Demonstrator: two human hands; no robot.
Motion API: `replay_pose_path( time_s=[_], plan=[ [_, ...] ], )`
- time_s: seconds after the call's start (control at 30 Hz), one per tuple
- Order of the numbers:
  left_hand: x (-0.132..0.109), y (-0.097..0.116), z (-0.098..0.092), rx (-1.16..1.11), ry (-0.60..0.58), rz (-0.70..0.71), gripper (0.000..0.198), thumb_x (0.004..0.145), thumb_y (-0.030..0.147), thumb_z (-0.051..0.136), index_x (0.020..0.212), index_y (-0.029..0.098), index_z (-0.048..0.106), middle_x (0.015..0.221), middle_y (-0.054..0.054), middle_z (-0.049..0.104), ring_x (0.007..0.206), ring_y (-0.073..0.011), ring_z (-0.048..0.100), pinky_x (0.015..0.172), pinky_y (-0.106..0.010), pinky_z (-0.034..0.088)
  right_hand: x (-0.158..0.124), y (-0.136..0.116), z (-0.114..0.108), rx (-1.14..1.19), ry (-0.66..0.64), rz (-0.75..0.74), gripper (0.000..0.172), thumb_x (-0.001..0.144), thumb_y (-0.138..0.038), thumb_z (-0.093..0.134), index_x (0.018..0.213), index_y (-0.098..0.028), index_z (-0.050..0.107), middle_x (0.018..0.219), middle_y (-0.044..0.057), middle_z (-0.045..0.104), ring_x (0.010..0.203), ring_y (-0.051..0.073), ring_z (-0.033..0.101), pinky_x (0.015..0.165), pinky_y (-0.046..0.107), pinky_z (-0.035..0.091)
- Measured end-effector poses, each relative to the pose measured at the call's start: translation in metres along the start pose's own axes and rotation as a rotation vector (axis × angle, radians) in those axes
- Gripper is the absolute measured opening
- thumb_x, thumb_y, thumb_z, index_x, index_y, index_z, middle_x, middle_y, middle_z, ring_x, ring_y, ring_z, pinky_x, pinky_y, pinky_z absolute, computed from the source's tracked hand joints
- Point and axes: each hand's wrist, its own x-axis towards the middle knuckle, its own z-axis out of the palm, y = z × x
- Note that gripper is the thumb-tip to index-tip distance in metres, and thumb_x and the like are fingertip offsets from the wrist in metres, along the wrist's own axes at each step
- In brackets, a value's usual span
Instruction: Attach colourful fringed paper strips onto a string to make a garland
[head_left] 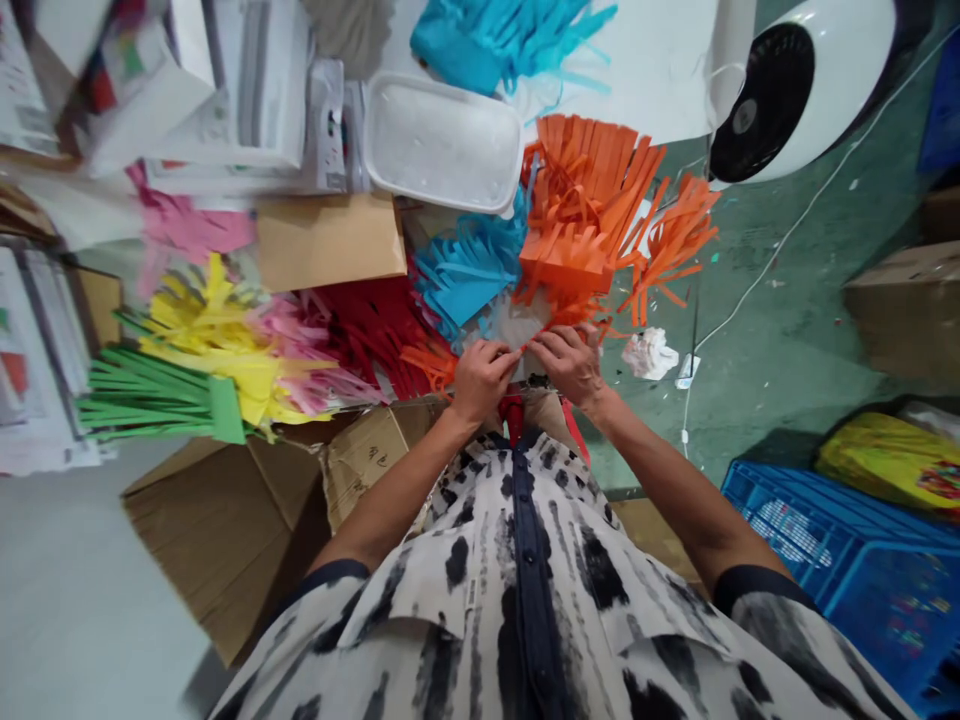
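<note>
My left hand (481, 378) and my right hand (571, 362) meet close in front of my chest, fingers pinched together on a thin orange paper strip (525, 347) between them. A small red piece (513, 413) shows just below the hands. Right behind the hands lie fringed paper sheets: orange (592, 215), blue (465, 270) and red (371, 330). Further left lie pink (300, 345), yellow (217, 345) and green fringed sheets (161, 395).
A white plastic tub (442, 140) sits behind the blue sheets. More turquoise fringe (487, 40) lies at the top. Cardboard boxes (247, 520) stand at my left, a blue crate (847, 560) at my right, a white fan (787, 90) and its cable on the green floor.
</note>
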Motion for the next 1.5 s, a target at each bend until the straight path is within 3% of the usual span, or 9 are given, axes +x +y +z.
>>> replay_pose_path(
  time_s=[0.33, 0.6, 0.7, 0.83, 0.97, 1.07, 1.3, 1.4, 1.5],
  plan=[
    [0.014, 0.016, -0.005, 0.169, 0.010, -0.060, 0.019, 0.104, 0.030, 0.058, 0.096, 0.020, 0.072, 0.098, -0.011, 0.073, 0.096, -0.0277, 0.063, 0.080, -0.039, 0.045, 0.029, 0.000, -0.012, -0.094, -0.087, -0.138, 0.034, 0.111, -0.022, 0.039, 0.102, -0.020, 0.072, 0.100, 0.008, 0.071, 0.101, 0.024, 0.054, 0.102, 0.041, 0.027],
    [0.015, 0.020, -0.022, 0.233, -0.119, 0.022, 0.023, 0.105, 0.022, 0.050, 0.096, 0.016, 0.071, 0.100, -0.015, 0.072, 0.098, -0.0282, 0.065, 0.071, -0.037, 0.041, 0.016, -0.007, -0.009, -0.069, 0.067, -0.150, 0.026, 0.109, -0.022, 0.048, 0.109, -0.023, 0.075, 0.110, 0.006, 0.075, 0.107, 0.022, 0.055, 0.109, 0.043, 0.024],
    [0.004, 0.024, -0.035, 0.046, -0.085, -0.048, 0.021, 0.104, 0.027, 0.055, 0.095, 0.018, 0.071, 0.101, -0.013, 0.074, 0.097, -0.0252, 0.068, 0.078, -0.034, 0.045, 0.011, -0.013, -0.013, -0.042, 0.146, -0.126, 0.025, 0.108, -0.021, 0.054, 0.101, -0.027, 0.077, 0.103, 0.003, 0.078, 0.105, 0.020, 0.058, 0.108, 0.042, 0.024],
    [-0.004, 0.030, -0.056, -0.642, 0.005, -0.359, 0.033, 0.099, 0.050, 0.065, 0.099, 0.018, 0.076, 0.096, -0.008, 0.078, 0.088, -0.0214, 0.073, 0.081, -0.033, 0.053, 0.003, -0.021, -0.039, -0.024, 0.327, -0.103, 0.023, 0.105, -0.019, 0.061, 0.109, -0.033, 0.078, 0.104, -0.001, 0.080, 0.106, 0.020, 0.062, 0.107, 0.044, 0.026],
    [0.000, 0.036, -0.083, -1.232, -0.238, -0.574, 0.055, 0.076, 0.066, 0.084, 0.098, 0.015, 0.081, 0.087, -0.008, 0.079, 0.074, -0.0189, 0.072, 0.068, -0.030, 0.055, -0.003, -0.029, -0.072, 0.018, 0.397, -0.058, 0.024, 0.103, -0.021, 0.065, 0.113, -0.038, 0.077, 0.103, -0.005, 0.081, 0.104, 0.019, 0.066, 0.107, 0.045, 0.029],
    [0.005, 0.044, -0.100, -1.343, -0.312, -0.621, 0.054, 0.065, 0.061, 0.094, 0.090, 0.014, 0.081, 0.072, -0.004, 0.074, 0.061, -0.0135, 0.067, 0.061, -0.026, 0.053, -0.006, -0.035, -0.088, 0.059, 0.391, 0.000, 0.024, 0.102, -0.022, 0.067, 0.114, -0.040, 0.077, 0.105, -0.005, 0.082, 0.103, 0.020, 0.068, 0.108, 0.047, 0.031],
    [0.006, 0.059, -0.110, -1.401, -0.184, -0.571, 0.049, 0.062, 0.053, 0.097, 0.085, 0.014, 0.078, 0.070, -0.003, 0.074, 0.061, -0.0127, 0.067, 0.059, -0.024, 0.053, -0.008, -0.053, -0.109, 0.100, 0.497, 0.060, 0.017, 0.101, -0.024, 0.068, 0.108, -0.036, 0.078, 0.098, -0.004, 0.082, 0.106, 0.022, 0.069, 0.105, 0.048, 0.035],
    [0.006, 0.062, -0.113, -1.441, -0.213, -0.548, 0.049, 0.062, 0.052, 0.098, 0.086, 0.014, 0.079, 0.073, -0.004, 0.075, 0.064, -0.0141, 0.069, 0.061, -0.025, 0.055, -0.001, -0.064, -0.121, 0.270, 0.583, 0.217, 0.011, 0.100, -0.032, 0.070, 0.094, -0.031, 0.079, 0.094, 0.000, 0.080, 0.101, 0.024, 0.069, 0.100, 0.048, 0.042],
    [0.009, 0.067, -0.122, -1.410, -0.125, -0.446, 0.041, 0.066, 0.048, 0.097, 0.086, 0.016, 0.079, 0.077, -0.002, 0.075, 0.068, -0.0132, 0.069, 0.066, -0.025, 0.056, 0.011, -0.076, -0.133, 0.577, 0.634, 0.343, 0.017, 0.099, -0.037, 0.071, 0.086, -0.028, 0.078, 0.089, 0.003, 0.078, 0.095, 0.024, 0.068, 0.093, 0.045, 0.051]
  ],
)
